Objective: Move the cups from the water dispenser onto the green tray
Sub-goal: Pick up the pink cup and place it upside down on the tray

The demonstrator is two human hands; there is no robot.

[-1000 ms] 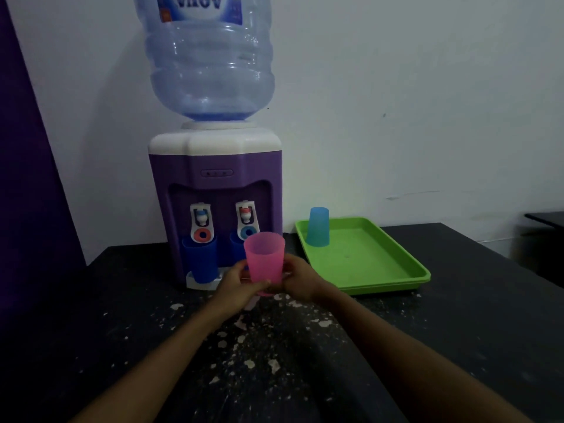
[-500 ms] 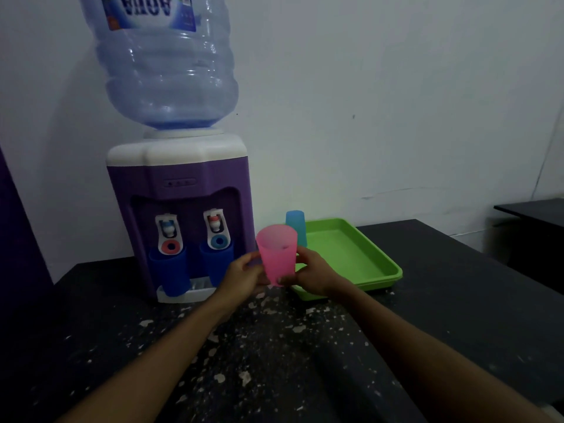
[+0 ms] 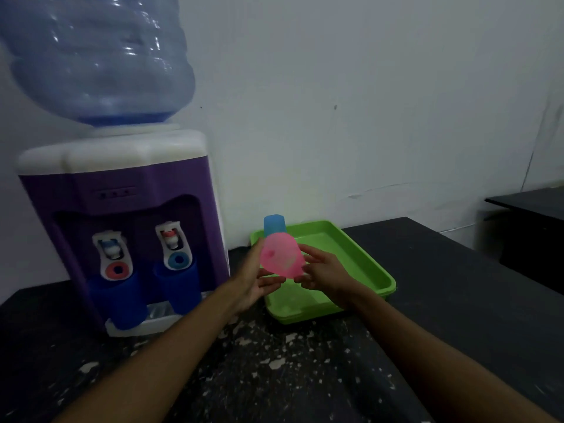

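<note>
I hold a pink cup (image 3: 282, 254) tipped on its side above the near left part of the green tray (image 3: 370, 265). My left hand (image 3: 254, 277) supports it from the left and below, and my right hand (image 3: 323, 271) grips it from the right. A light blue cup (image 3: 274, 225) stands upside down at the tray's far left corner, partly hidden by the pink cup. Two dark blue cups (image 3: 122, 303) (image 3: 180, 286) stand on the drip ledge of the purple water dispenser (image 3: 122, 196), one under each tap.
A large water bottle (image 3: 97, 59) sits on top of the dispenser. The black table (image 3: 274, 377) is speckled with white flecks near me. A second dark table (image 3: 531, 206) stands at the far right by the white wall.
The pink cup moved right from in front of the dispenser to above the tray and tipped from upright onto its side. Both hands travelled with it.
</note>
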